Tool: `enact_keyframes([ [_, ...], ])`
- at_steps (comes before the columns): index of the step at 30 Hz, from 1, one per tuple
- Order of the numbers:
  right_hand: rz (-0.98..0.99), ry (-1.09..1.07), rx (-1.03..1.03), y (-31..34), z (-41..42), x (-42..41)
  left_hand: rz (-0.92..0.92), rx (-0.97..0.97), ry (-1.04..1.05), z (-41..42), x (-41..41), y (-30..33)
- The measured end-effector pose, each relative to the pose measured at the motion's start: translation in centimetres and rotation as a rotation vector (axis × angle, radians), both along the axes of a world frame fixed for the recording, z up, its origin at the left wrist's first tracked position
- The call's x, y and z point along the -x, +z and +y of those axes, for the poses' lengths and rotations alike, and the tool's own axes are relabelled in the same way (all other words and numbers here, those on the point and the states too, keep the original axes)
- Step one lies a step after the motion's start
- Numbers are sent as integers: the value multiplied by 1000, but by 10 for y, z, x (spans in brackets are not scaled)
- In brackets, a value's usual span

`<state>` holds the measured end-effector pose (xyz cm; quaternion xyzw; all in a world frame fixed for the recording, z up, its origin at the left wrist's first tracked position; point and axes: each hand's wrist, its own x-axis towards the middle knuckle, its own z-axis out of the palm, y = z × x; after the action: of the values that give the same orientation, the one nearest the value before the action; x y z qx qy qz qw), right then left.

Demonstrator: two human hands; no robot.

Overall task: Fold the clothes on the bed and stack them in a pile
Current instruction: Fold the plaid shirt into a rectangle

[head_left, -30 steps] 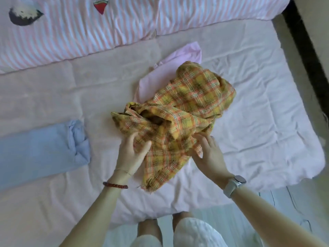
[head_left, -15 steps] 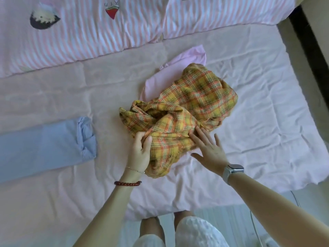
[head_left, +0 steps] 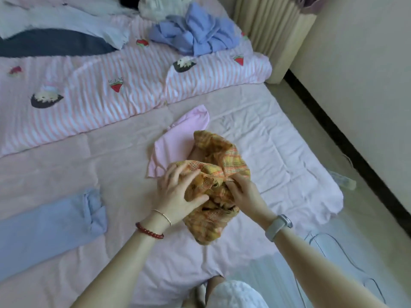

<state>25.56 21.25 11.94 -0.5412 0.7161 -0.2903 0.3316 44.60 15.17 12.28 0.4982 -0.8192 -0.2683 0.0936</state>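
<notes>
Bed fills most of the view, pink sheet, with a striped strawberry-print quilt across its far side. On the quilt, far end: a crumpled blue garment and a loose heap of white and dark clothes — none of it folded. Nearer, at left on the sheet, a light blue garment lies flat, looking at least partly folded. A pale pink garment is spread near the middle of the bed, well apart from the blue one. No stack visible. Judgement: task is early; one or two pieces dealt with, several left, pile not yet begun. The yellow plaid garment is the piece in hand — bunched, partly lifted off the bed just in front of the person, its far part overlapping the pink garment. Left hand: fingers spread and curved over the near bunch, thumb tucked under, so the grip holds cloth. Right hand: fingers drawn together, pinching a gathered edge of the plaid. Bracelets on left wrist, watch on right.
</notes>
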Motion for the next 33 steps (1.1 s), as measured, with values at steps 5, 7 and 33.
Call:
enact_keyframes([
  [5, -27, 16, 138, 79, 19, 8, 386, -98, -6, 22, 22, 40],
  [7, -37, -38, 204, 101, 29, 11, 532, -235, 1, 28, 26, 64],
  [33, 201, -21, 479, 180, 48, 58, 507, 280, 294, 48, 32, 156],
])
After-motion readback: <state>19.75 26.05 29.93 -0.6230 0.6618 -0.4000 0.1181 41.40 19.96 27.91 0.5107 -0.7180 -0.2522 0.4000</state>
